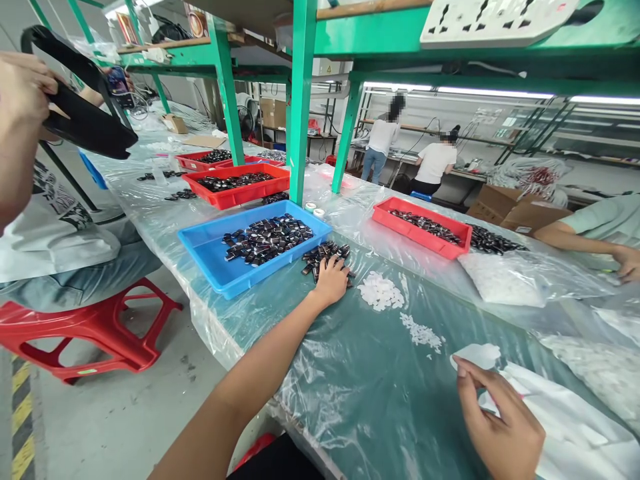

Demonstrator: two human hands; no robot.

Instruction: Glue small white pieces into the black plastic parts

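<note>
My left hand (pixel 331 281) reaches into a loose pile of small black parts (pixel 325 252), its fingers spread over them; whether one is gripped cannot be seen. Beside that pile stands a blue tray (pixel 220 285) with many similar black parts (pixel 270 239) in it. My right hand (pixel 500 420) hovers near the white plastic bag (pixel 575 427), thumb and index finger pinched at what looks like a small white piece (pixel 455 362). Between my hands lie a heap of white flat pieces (pixel 381 291) and a heap of smaller white bits (pixel 423 333).
Red trays (pixel 235 193) of black parts stand behind the blue one, another red tray (pixel 423 230) across the table. A green post (pixel 303 100) rises from the table. At left, a person's hand (pixel 25 87) holds a black band over a red stool (pixel 90 333). Another person's arm (pixel 580 240) rests at right.
</note>
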